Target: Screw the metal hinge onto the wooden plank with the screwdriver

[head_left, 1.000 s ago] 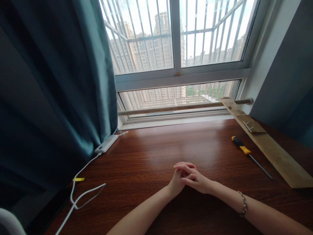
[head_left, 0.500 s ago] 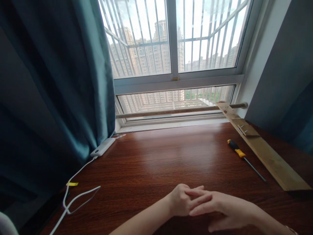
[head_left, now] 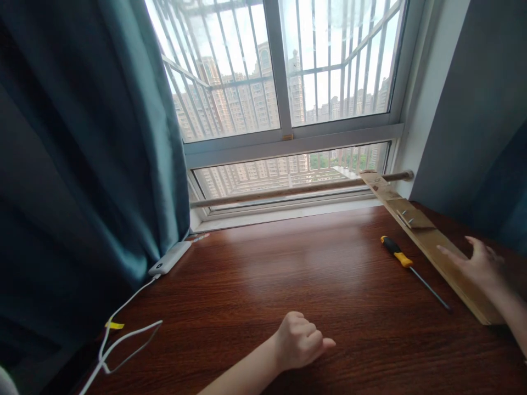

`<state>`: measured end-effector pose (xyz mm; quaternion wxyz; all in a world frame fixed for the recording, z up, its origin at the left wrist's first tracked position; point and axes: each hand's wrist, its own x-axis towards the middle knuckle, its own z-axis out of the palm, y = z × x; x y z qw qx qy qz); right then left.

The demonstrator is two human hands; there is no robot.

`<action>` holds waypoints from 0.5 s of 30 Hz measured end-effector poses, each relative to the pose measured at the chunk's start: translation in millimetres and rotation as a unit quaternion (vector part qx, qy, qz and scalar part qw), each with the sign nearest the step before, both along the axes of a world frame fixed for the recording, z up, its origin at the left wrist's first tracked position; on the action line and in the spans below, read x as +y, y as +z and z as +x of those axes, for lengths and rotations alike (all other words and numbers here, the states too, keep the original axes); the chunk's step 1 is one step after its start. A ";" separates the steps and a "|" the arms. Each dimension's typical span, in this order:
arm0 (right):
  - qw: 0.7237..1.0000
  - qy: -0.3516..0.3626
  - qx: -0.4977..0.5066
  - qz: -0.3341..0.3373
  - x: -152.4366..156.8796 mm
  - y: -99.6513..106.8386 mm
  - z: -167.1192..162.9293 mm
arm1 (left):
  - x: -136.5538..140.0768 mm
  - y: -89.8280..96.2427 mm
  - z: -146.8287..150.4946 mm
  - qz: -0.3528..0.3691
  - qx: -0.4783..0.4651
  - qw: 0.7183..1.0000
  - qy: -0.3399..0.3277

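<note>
My left hand is closed in a loose fist above the table, thumb side pointing right, with nothing visible in it. My right hand is open, thumb and fingers spread, over the near half of a long tan board. Whether it touches the board I cannot tell. A small flat piece lies across the board, with a few thin metal screws or nails on it. Left of the board lies a screwdriver with a black and yellow handle, its shaft pointing toward me.
The dark wood table reaches a barred window. A horizontal rod crosses in front of the window, near the board's far end. On the left are a curtain, a white power bank and its white cable.
My hands have come apart. The right one moved right and away from me to the board and spread its fingers. The left remains curled near its place. The view has tilted slightly.
</note>
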<state>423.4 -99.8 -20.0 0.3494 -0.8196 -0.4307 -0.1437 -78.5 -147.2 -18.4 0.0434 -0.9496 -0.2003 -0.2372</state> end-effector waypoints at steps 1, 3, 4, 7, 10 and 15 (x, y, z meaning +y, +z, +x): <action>1.000 -0.005 0.004 -0.024 -0.3 -8.4 7.8 | 0.7 0.1 0.1 -0.004 -0.010 1.000 -0.002; 0.998 0.005 0.029 -0.063 -0.8 -19.0 12.7 | 2.2 0.8 0.5 -0.024 -0.032 0.999 -0.010; 0.996 0.014 0.045 -0.075 -0.6 -21.3 11.5 | 2.7 1.4 0.9 -0.036 -0.042 0.998 -0.015; 0.992 0.041 0.077 -0.094 1.1 -20.9 2.9 | 2.3 3.7 2.6 -0.068 -0.057 0.996 -0.027; 0.991 0.047 0.077 -0.101 2.4 -18.4 -2.8 | 1.2 5.7 3.9 -0.091 -0.059 0.993 -0.035; 0.992 0.029 0.082 -0.088 2.4 -18.9 -3.1 | 6.4 8.8 17.3 -0.108 -0.075 0.991 -0.037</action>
